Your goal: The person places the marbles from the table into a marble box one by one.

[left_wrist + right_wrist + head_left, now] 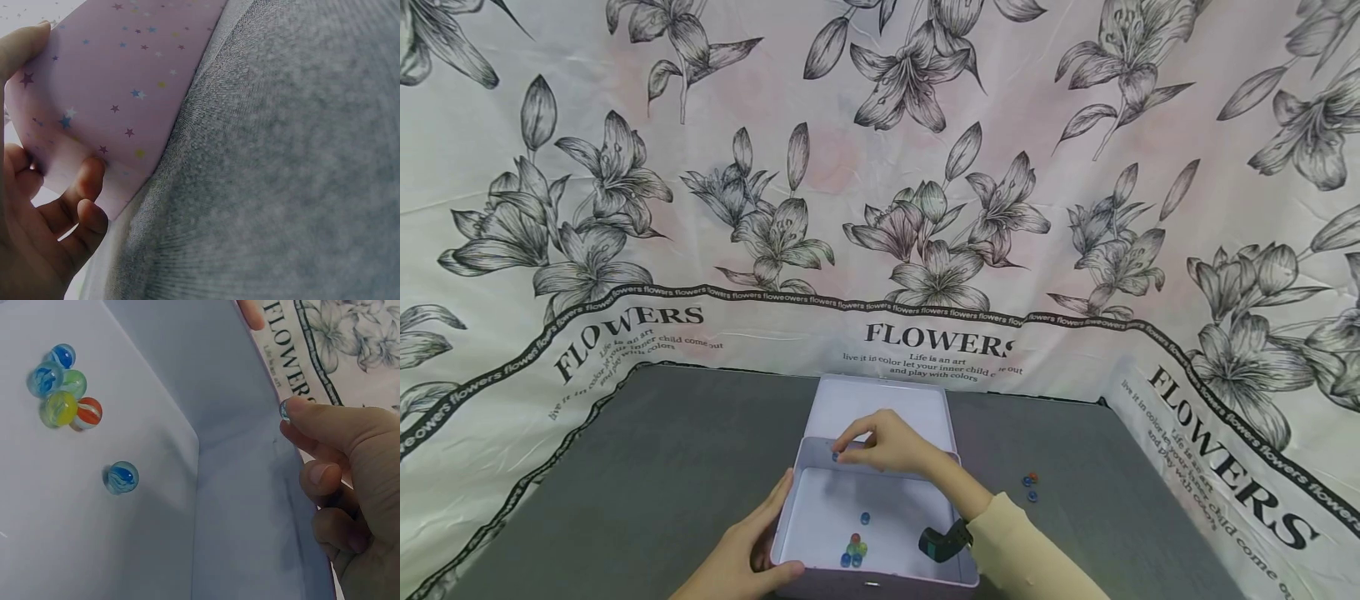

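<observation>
"While the left hand [752, 546] grips the box [895, 496] by its near-left corner, what lies inside?"

"Five marbles [61, 407] clustered together, and a blue one [122, 477] just beyond."

"Further off?"

"Three loose marbles [1033, 496] on the table [1060, 533], then the right hand [887, 442], pinching another blue marble [283, 411] near the box's far-left corner."

"Behind it?"

"An open lid [883, 408], then flower-printed cloth [850, 333]."

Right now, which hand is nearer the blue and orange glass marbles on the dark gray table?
Right. The right hand pinches a blue glass marble over the pink star-printed box, left of those marbles; the left hand holds the box's opposite side, farther away.
</observation>
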Tool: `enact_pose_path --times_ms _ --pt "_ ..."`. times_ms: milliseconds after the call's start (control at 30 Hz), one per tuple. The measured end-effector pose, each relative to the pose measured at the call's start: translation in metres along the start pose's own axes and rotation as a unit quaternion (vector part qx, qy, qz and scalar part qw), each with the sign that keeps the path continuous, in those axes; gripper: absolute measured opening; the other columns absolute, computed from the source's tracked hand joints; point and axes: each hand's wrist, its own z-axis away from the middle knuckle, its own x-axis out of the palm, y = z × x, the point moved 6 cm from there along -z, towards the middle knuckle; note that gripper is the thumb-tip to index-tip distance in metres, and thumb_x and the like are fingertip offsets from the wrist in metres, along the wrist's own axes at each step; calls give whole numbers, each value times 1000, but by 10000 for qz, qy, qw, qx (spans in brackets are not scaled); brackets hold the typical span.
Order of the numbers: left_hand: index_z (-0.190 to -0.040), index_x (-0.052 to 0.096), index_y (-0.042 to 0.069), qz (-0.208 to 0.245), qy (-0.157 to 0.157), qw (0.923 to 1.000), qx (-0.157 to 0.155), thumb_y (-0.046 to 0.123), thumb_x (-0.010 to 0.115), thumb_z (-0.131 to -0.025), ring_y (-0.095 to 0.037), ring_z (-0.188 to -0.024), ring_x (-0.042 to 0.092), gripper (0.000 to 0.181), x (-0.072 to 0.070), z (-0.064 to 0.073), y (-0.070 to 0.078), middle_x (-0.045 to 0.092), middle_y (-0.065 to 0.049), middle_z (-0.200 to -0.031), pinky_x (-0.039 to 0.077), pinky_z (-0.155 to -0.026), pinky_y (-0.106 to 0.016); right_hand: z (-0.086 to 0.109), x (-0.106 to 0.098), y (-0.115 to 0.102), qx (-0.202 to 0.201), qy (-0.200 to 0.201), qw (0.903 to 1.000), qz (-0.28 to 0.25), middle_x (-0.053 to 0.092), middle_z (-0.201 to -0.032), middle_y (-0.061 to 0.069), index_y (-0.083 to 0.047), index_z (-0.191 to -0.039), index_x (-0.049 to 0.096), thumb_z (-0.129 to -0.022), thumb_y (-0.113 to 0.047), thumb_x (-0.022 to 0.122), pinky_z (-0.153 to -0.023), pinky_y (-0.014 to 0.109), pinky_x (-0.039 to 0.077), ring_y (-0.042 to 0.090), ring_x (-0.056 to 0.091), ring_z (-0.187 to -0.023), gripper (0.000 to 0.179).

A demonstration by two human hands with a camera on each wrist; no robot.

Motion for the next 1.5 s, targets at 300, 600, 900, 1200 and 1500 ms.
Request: enact_pose_path --times_ms 300,600,900,1200,1500 --pt "-171 6 11 -31 -36 9999 -139 23 76 -100 -18 -107 67 100 -1 -1 -4 7 -25 -176 61 -83 -25 0 1 -1 -25 -61 9998 205 81 -110 2 -10 -106 84 -94 -15 82 -51 18 40 1 48 -49 13" --pt "-172 8 14 -273 96 9990 -353 27 78 -99 -18 -104 66 102 0 0 -5 12 -22 -176 60 -79 -24 9 -16 -1 238 262 9992 -187 80 -112 1 -11 -116 82 -96 -18 81 -50 22 42 6 47 -47 21" --pt "-172 11 19 -260 203 9982 -495 30 80 -96 -27 -114 63 104 0 0 -4 8 -16 -178 62 -89 -31 44 -50 15 467 786 9921 -859 76 -108 14 -2 -124 77 -100 -20 76 -48 22 33 8 45 -51 30" --pt "-172 11 17 -217 208 9990 -315 24 80 -97 -28 -117 61 102 -3 -1 -4 9 -18 -177 60 -85 -26 93 -83 25 350 1654 9823 -808 75 -109 15 -4 -119 79 -99 -12 75 -47 24 38 7 46 -53 22" --pt "-172 10 22 -200 202 9979 -583 31 80 -96 -30 -117 62 105 0 -1 -6 8 -18 -177 62 -91 -33 157 -108 54 734 2374 9663 -666 77 -112 16 -2 -123 76 -100 -13 75 -52 34 48 8 51 -57 26"
